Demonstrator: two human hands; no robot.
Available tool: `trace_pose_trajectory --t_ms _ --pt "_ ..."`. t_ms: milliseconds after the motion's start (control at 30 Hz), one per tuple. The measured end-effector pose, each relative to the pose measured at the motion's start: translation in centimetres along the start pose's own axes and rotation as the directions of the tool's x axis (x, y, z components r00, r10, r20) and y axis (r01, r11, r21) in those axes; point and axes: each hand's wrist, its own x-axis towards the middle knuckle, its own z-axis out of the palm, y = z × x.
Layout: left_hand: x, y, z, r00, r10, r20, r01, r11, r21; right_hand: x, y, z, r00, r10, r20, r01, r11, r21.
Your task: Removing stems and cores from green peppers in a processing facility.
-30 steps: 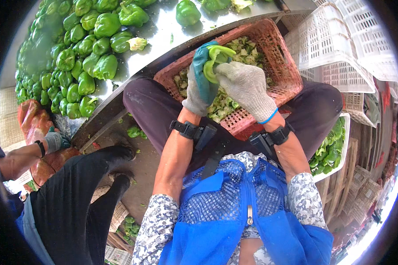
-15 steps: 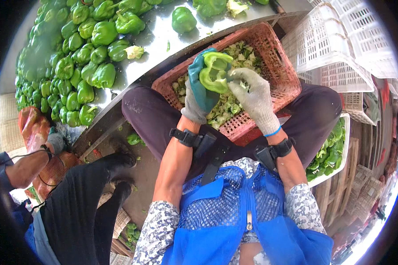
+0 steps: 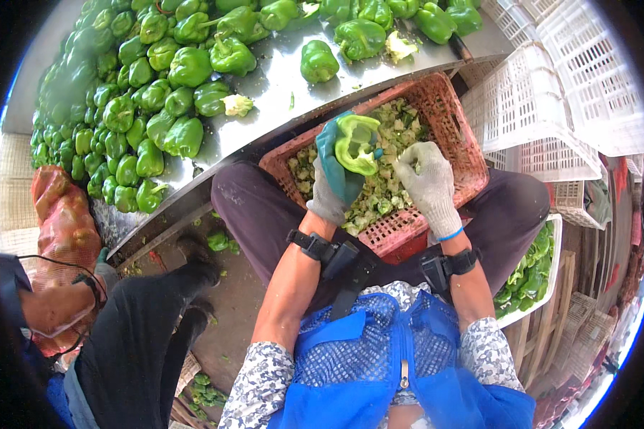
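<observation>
A glossy green pepper [image 3: 358, 143] (opened, pale inside) sits in the left hand [image 3: 330, 159]. It's above the pink crate [image 3: 447, 107].

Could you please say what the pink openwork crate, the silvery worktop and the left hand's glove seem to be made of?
Pink openwork crate: probably moulded plastic, dull and stained, given its slotted walls.
Silvery worktop: likely smooth sheet metal, given its glare.
Grey and blue-green glove on the left hand: apparently knitted fabric, by its textured cuff; the smoother coating may be rubber.
</observation>
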Motion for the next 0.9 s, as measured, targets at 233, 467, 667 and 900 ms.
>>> trace_pose_trajectory --t_ms 233,467,667,900 --pt "0.7 -2.2 -0.5 0.916 0.39 0.091 -0.327 0.599 0.731 1.2 -4.9 2.9 0.876 0.429 0.22 -0.482 0.773 0.413" --pt "0.2 -1.2 0.5 0.953 0.299 -0.038 -0.261 0.883 0.391 1.7 -1.4 0.4 0.816 0.223 0.534 -0.576 0.227 0.785" --pt "0.8 -0.9 -0.3 0.984 0.004 -0.178 -0.029 0.99 -0.139 0.4 0.0 1.3 0.783 -0.027 0.622 -0.616 -0.177 0.768" --pt "0.8 -0.8 0.4 0.999 -0.037 0.023 0.038 0.999 -0.014 -1.0 2.6 -0.4 0.814 -0.193 0.548 -0.576 -0.148 0.804"
